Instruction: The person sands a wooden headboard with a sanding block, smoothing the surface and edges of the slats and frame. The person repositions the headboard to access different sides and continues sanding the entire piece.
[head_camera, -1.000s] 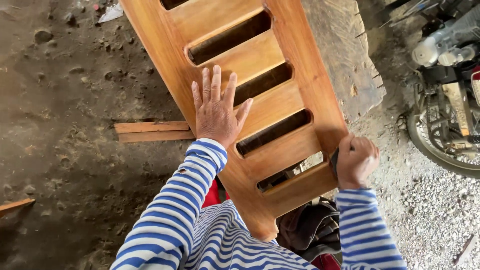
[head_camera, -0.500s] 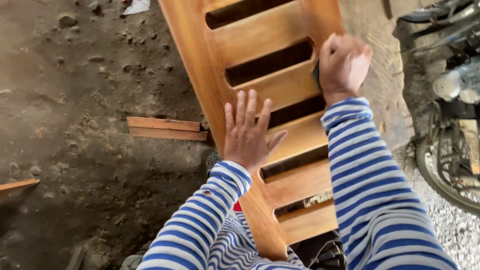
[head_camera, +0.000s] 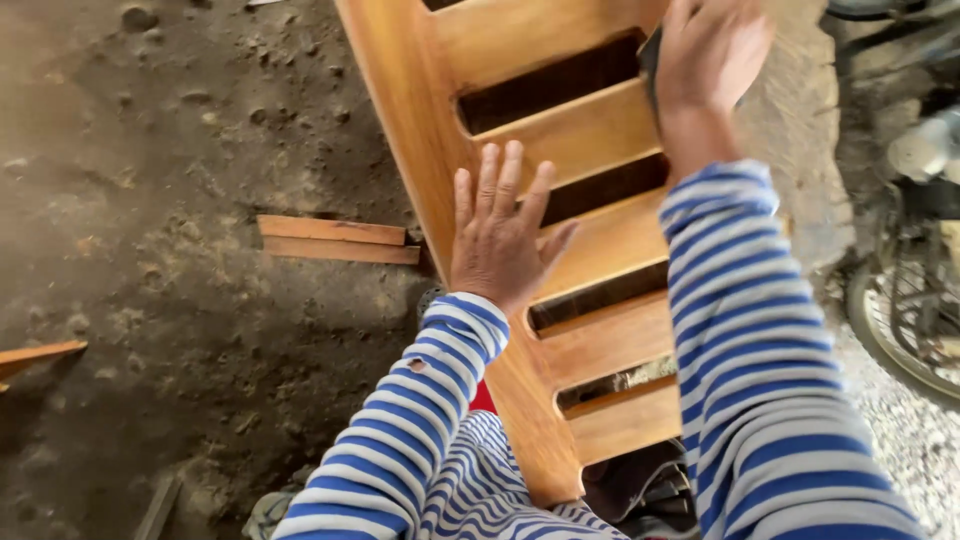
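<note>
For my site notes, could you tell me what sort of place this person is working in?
Probably an informal, open-sided woodworking yard: the slatted wooden panel lies over a bare dirt floor, offcut wood strips lie on the ground, and a motorcycle wheel stands on gravel beside it.

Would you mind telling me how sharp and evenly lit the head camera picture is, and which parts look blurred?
Head view: soft daylight, no glare or hard shadows; the left hand, flat on the orange-brown slatted wooden panel, is fairly sharp; the right hand at the panel's upper edge is smeared by motion; the motorcycle wheel at right is soft; the dirt floor is dim.
</note>
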